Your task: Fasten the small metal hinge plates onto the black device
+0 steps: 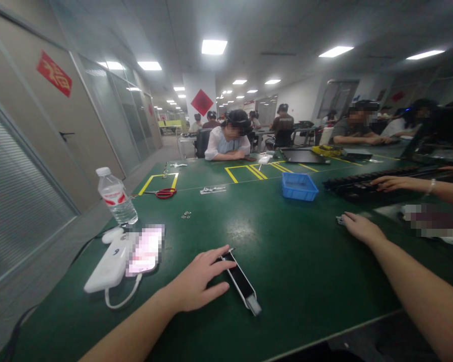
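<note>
Two bare hands, left hand (202, 276) and right hand (362, 232), well apart over a green table (294, 261). Left fingers loosely spread, gripping nothing, tips resting on the far end of a slim black-and-silver bar (242, 280), just right of that hand; probably a light touch to steady it. Right fingers bent over a small metal piece (340, 220); pinched or merely touched, impossible to tell. Left of the left hand, a power bank (107, 266) and phone (147, 251) linked by a cable (124, 302), presumably set aside for charging. Beyond the left fingertips, metal bits (186, 214), perhaps grouped against straying; farther, red-handled scissors (166, 193). Between the hands, a broad stretch of tabletop for moving, with the near edge running toward the right forearm. Beyond and left of the right hand, a blue tray (301, 195); past the right fingers, a co-worker's hand (394, 183) at a long black item (347, 186), narrowing room there.
</note>
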Motion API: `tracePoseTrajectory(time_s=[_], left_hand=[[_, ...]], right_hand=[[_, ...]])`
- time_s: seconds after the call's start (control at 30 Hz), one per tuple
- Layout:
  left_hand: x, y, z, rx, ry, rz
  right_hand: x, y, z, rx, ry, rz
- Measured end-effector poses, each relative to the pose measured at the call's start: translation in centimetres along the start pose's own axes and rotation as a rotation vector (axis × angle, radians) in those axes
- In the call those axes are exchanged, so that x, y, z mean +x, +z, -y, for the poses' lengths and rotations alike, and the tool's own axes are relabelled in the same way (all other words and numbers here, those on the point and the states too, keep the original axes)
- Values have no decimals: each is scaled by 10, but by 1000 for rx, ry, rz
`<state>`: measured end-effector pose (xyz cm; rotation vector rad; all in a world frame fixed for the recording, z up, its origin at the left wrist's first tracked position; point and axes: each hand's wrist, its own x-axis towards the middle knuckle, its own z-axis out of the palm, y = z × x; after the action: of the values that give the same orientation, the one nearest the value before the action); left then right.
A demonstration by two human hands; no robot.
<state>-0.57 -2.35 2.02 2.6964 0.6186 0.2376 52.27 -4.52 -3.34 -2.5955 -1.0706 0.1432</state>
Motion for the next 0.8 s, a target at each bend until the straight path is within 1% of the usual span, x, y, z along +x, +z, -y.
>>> tracePoseTrajectory(time_s=[0.17,0.27,0.33,0.43,0.57,0.7,0.8], left_hand=[[1,1,2,11,-6,9],[2,3,3,11,0,0],[2,4,4,9,4,-8],[1,4,4,9,7,-10],[1,2,2,14,9,-6],[1,1,0,35,13,5],[0,1,0,44,40,10]], right_hand=[[-6,15,29,-3,-98,4],[-16,25,56,16,-155,31],[-27,32,79,45,-222,54],[-50,44,121,104,-343,106],[-89,62,184,235,-488,215],[-133,78,249,431,-636,404],[-163,83,289,606,-718,597]])
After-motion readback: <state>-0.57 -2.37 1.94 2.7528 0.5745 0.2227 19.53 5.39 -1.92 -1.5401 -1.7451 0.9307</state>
